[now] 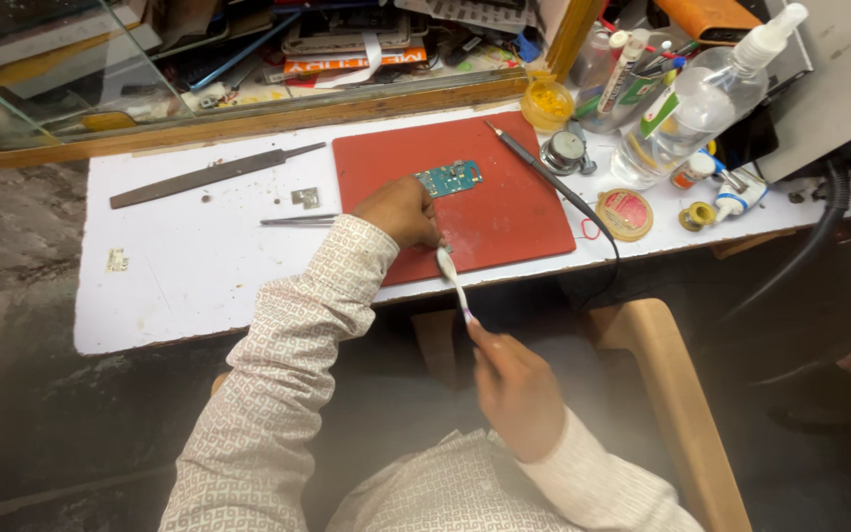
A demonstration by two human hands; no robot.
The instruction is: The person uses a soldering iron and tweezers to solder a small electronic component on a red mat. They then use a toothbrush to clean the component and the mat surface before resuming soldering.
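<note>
The left hand (401,210) lay curled on the red mat (504,212), fingertips pinning the teal circuit board (449,178) just beyond them. The right hand (516,389), closed around a white toothbrush (452,280), held its head beside the left wrist. Brushing well probably called for light strokes and a steady board.

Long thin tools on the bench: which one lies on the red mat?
The soldering iron, black with a cord, lies across the red mat. The flat file and tweezers lie on the white benchtop.

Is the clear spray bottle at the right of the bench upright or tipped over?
Tipped over. The clear spray bottle lies on its side among the clutter, its white nozzle pointing up-right toward the grey box, its base toward the red mat.
</note>
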